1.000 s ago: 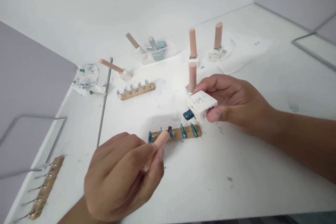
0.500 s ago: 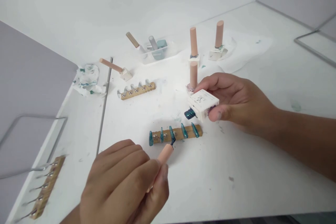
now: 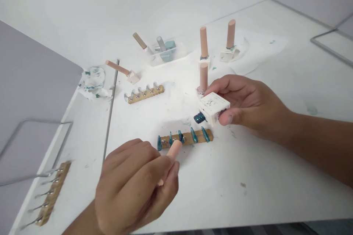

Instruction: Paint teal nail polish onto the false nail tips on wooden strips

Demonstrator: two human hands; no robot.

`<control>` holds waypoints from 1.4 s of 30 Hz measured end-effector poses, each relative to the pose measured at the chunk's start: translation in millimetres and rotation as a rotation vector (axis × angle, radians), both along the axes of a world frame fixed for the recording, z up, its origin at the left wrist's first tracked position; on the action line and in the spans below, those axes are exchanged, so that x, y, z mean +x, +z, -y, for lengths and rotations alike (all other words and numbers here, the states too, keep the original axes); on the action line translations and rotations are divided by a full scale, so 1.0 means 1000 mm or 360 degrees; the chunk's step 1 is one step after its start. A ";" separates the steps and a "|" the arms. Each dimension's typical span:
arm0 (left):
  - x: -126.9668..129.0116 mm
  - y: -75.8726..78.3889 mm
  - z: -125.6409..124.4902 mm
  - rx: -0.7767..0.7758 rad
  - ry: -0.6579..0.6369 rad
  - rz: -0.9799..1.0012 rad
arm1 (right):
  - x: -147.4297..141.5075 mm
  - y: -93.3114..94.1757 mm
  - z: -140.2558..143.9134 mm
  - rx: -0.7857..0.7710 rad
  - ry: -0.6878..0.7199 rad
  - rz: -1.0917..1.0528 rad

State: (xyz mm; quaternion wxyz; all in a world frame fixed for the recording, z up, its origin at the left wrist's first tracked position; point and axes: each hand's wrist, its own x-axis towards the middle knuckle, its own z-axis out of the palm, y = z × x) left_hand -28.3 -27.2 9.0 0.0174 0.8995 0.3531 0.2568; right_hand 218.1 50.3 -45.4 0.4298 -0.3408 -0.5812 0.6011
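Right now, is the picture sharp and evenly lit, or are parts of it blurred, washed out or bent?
In the head view, light is bright and soft: the white table nearly washes out at the back, shadows are faint. The left hand with its peach brush handle looks slightly soft; the right hand and white square polish bottle are sharper. Table edges splay outward, a wide-lens bend.

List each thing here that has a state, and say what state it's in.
Polish bottle: open, tipped sideways in right hand.
Brush cap: off bottle, held by left hand.
Nail strip: five tips painted teal.
Far strip: tips unpainted.
Three bottles: capped, upright.
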 end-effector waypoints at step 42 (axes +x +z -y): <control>0.015 -0.016 0.026 0.0178 -0.0030 -0.0033 | -0.001 -0.003 -0.001 0.0062 0.0001 0.0026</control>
